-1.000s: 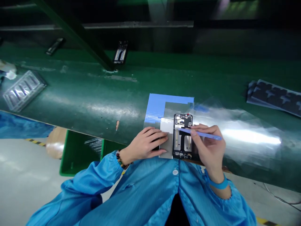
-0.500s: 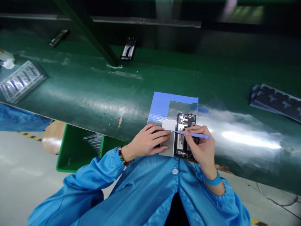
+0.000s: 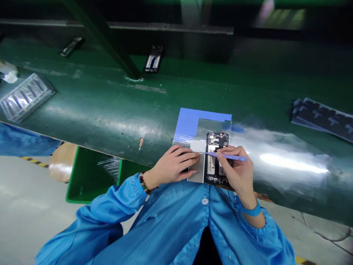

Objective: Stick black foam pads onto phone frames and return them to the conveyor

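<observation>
My left hand [image 3: 176, 164] lies with its fingers stretched over a grey-and-white sheet [image 3: 195, 176] at the bench's front edge. A pair of purple tweezers [image 3: 234, 157] is pinched in my right hand [image 3: 239, 169]. Its thin tip points left, reaching the sheet beside my left fingertips. Under the tweezers lies an opened phone [image 3: 217, 138], its circuit board and inner frame exposed; my right hand covers part of its right side. Behind both hands is a blue sheet [image 3: 187, 119] with a clear film over part of it. What the tip touches is too small to tell.
Clear plastic film [image 3: 270, 147] spreads to the right on the green bench [image 3: 110, 106]. Dark patterned sheets [image 3: 322, 116] lie further right. Two phone frames lie at the back, one [image 3: 153, 59] near a green post [image 3: 110, 40]. A clear tray [image 3: 27, 95] is left; a green bin [image 3: 91, 173] stands below.
The phone sits slightly further left in view, and my right hand with the tweezers has shifted very slightly right. My left hand stays in place on the sheet.
</observation>
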Motion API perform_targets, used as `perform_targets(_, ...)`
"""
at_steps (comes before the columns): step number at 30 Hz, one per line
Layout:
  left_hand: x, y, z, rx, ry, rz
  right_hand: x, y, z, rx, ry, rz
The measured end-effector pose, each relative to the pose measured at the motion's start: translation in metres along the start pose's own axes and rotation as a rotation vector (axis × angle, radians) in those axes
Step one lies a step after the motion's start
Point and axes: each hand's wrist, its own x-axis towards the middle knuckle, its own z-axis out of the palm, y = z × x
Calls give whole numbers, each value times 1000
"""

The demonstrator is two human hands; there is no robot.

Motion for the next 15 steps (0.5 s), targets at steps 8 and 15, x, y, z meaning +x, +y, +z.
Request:
perform_targets(8, 11, 17, -7, -127, 94, 19, -38, -7, -36, 74, 132, 35)
perform_targets(15, 20, 38, 9, -197, 66, 192, -64, 5, -44, -22, 46, 33)
